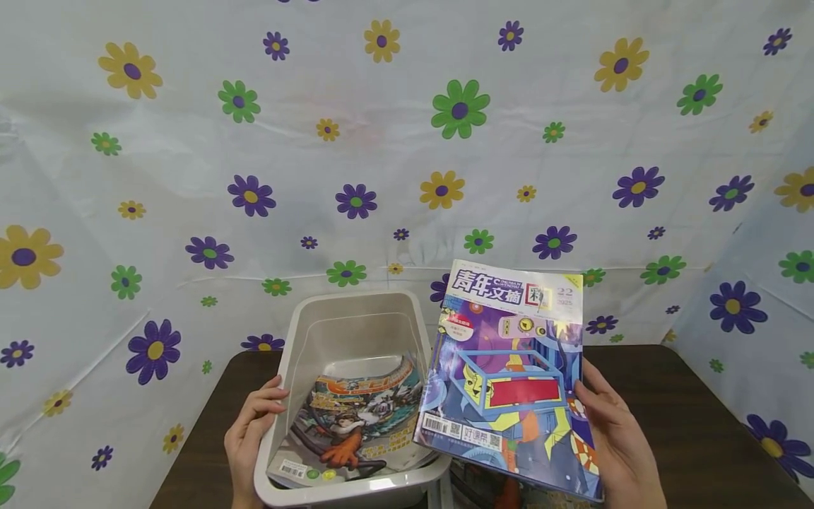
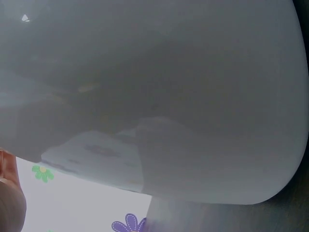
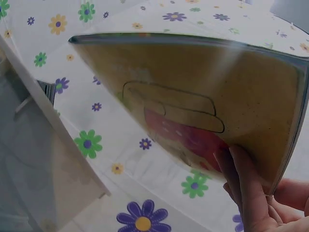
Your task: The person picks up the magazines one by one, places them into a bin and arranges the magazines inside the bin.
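Observation:
My right hand (image 1: 620, 438) holds a magazine (image 1: 509, 396) by its right edge, thumb on the front and fingers behind. Its cover is purple and blue, with a white title band on top; the tan back with a red patch shows in the right wrist view. At the left, my left hand (image 1: 248, 438) grips the rim of a light grey plastic bin (image 1: 352, 318). Inside the bin lies a magazine with an orange-gloved figure (image 1: 356, 424), its upper end bent up against the wall. The held magazine overlaps the bin's right side in the head view.
A dark brown table (image 1: 680, 410) stretches below. Under the held magazine, another magazine (image 1: 490, 488) partly shows beside a pale edge (image 1: 440, 491). Flower-print white sheeting (image 1: 394, 155) hangs behind and at both sides.

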A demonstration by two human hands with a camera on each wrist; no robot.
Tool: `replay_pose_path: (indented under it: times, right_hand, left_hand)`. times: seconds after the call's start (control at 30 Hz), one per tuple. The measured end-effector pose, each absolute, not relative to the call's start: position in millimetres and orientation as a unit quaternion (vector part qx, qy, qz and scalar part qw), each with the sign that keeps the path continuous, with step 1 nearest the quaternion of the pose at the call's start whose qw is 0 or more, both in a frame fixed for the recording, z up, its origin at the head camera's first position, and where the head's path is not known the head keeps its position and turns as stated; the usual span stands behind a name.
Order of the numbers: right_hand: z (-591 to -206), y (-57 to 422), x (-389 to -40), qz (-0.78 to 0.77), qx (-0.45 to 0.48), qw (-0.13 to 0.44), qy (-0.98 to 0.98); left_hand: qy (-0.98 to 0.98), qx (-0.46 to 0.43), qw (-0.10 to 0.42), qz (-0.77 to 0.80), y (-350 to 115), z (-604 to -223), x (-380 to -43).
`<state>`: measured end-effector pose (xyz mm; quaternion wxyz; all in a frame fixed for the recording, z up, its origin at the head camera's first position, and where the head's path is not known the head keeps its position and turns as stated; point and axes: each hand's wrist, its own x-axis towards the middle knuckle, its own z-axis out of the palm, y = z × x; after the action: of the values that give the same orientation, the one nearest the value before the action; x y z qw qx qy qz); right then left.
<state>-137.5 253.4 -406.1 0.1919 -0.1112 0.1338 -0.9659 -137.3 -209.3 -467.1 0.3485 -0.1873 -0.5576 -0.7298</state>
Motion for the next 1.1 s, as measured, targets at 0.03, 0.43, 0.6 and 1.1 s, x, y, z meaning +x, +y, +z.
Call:
replay_pose_path:
  times: [0.03, 0.43, 0.6, 1.1]
  right_hand:
    - [-406.1, 250.2, -138.5, -0.966, -0.114, 0.187, 0.136]
    - [-404.3, 216.2, -144.7, -0.958, -0.114, 0.190, 0.183]
    - [-402.5, 205.0, -146.9, -0.956, -0.139, 0.192, 0.174]
    - [-401.4, 179.1, -151.2, -0.953, -0.166, 0.176, 0.183]
  left_hand:
    - [-0.555, -0.191, 0.349, -0.731, -209.4, -467.2, -137.6]
    - [-0.558, -0.167, 0.346, -0.735, -208.7, -463.3, -135.2]
    - [-0.570, -0.147, 0.339, -0.734, -207.3, -461.1, -133.8]
    - [-0.569, -0.138, 0.337, -0.738, -205.1, -461.9, -133.9]
